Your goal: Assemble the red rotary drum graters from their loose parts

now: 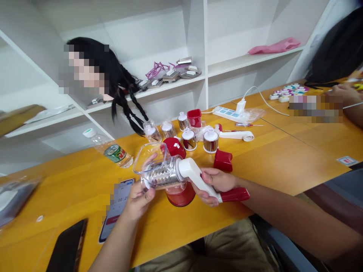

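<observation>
In the head view a rotary drum grater stands in front of me, with a clear housing (pixel 151 158), a perforated metal drum (pixel 163 173) inside and a red base (pixel 180 195). My left hand (pixel 138 198) is wrapped round the housing's left side, some fingers showing behind the clear plastic. The white crank (pixel 195 173) joins the drum's right end and slants down to a red handle (pixel 235 194). Closed round the crank's arm is my right hand (pixel 217 183). Just behind lie a red cap-like part (pixel 173 147) and a red cup-shaped pusher (pixel 223 160).
Further back are several spare drums (pixel 211 141), another red cup (pixel 194 118), a white clamp-like strip (pixel 236 136) and a power strip (pixel 227 113). Left stand a water bottle (pixel 113 151) and two phones (pixel 68 245). A mannequin head (pixel 113 64) hangs over the shelf edge. Another person's hand (pixel 342 94) is far right.
</observation>
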Demonstrator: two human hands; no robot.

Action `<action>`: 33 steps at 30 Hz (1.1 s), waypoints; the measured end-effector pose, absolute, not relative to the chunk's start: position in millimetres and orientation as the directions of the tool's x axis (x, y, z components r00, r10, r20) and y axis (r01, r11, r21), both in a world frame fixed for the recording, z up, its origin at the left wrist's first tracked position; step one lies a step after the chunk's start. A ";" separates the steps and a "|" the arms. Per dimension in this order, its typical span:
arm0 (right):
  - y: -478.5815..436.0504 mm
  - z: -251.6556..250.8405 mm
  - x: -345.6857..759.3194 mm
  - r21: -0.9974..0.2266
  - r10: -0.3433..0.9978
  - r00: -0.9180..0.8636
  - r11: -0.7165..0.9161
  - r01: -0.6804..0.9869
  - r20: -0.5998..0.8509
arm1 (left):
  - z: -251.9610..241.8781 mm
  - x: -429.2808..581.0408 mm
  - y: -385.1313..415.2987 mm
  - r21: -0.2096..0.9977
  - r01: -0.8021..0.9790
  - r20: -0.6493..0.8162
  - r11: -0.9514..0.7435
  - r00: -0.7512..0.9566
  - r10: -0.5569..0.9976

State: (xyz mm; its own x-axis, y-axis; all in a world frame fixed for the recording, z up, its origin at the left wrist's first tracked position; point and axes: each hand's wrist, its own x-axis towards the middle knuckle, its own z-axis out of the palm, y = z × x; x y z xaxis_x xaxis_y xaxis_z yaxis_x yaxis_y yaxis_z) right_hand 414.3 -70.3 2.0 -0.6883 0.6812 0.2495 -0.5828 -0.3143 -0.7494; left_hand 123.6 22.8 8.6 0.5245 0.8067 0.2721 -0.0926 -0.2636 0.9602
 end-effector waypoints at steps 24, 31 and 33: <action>-64.7 -3.3 414.6 -0.855 0.699 -0.693 -0.238 -0.461 0.179 | 13.9 116.9 25.9 0.915 0.013 0.319 -0.404 0.591 0.741; -51.3 -9.2 417.2 -0.895 0.722 -0.674 -0.183 -0.407 0.159 | 19.3 125.2 21.8 0.906 -0.008 0.343 -0.424 0.599 0.723; -47.0 -5.5 431.8 -0.914 0.838 -0.537 -0.137 -0.382 0.098 | 18.2 126.7 19.5 0.908 -0.016 0.349 -0.418 0.580 0.736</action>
